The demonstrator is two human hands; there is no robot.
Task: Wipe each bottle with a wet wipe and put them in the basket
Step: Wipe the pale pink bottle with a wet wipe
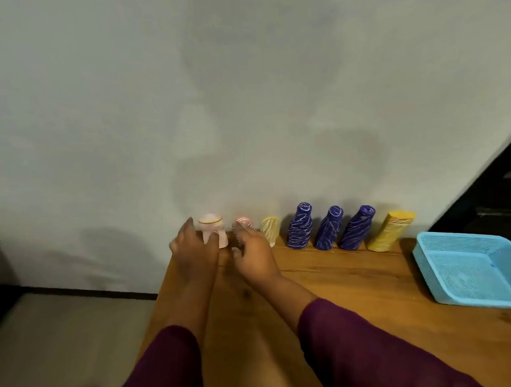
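The task seems to be at its start: the blue basket on the right of the table shows no bottle inside, and seven bottles stand in a row by the wall. The left hand curls thumb and fingers round the pale pink bottle, first in the row. The right hand is half open at the second pink bottle; I cannot tell whether it grips. No wipe is visible, so the next move probably needs one.
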